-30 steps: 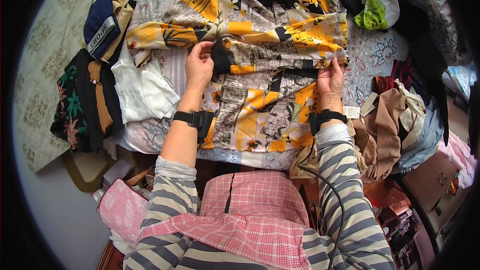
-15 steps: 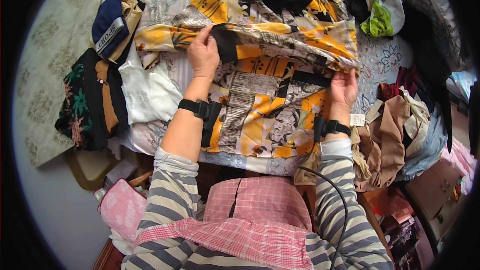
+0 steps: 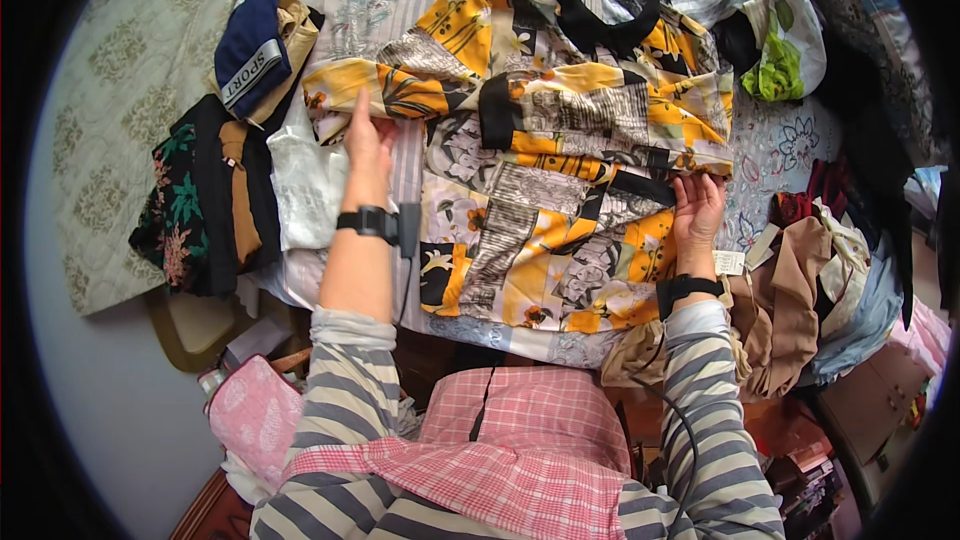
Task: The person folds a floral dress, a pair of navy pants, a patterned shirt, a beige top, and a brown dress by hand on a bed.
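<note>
Left hand [image 3: 370, 140] moved: cuff [image 3: 495, 112] to outstretched sleeve [image 3: 415, 90].

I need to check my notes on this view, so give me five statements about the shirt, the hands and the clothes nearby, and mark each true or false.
1. The patterned shirt has a black collar. True.
2. The right hand is at the collar. False: it is at the lower edge of the folded part, toward the shirt's right side.
3. The left hand is at the sleeve that extends to the left. True.
4. The white garment lies to the right of the shirt. False: it lies to the left.
5. The striped sleeves on the person's arms are pushed up, leaving the wrists bare of cloth. True.
</note>
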### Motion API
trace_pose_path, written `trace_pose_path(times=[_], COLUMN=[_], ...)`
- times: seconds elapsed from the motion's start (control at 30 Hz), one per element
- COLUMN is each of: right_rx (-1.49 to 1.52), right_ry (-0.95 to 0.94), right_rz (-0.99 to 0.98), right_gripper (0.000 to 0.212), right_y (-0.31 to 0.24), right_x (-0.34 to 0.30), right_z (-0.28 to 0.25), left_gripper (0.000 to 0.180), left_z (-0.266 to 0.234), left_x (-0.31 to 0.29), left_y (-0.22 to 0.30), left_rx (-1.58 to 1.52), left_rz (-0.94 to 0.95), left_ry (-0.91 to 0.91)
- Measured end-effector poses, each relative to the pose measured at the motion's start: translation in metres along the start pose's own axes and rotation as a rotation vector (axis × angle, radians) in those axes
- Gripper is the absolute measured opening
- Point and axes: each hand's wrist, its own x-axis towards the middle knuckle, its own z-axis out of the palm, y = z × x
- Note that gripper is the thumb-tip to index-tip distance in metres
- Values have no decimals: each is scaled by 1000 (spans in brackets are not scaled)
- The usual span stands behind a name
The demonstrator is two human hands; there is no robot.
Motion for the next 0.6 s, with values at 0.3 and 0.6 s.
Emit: trace_pose_path(times=[0.3, 0.6], right_rx=[114, 120], right_ry=[-29, 4], right_rz=[82, 69], right_gripper=[29, 23], right_y=[9, -4], right_x=[7, 4], right_z=[-3, -8], left_gripper=[25, 21], left_z=[-60, 18], left_x=[85, -31], left_y=[111, 149], left_rx=[-318, -83], left_rz=[79, 667], left_ry=[-56, 203])
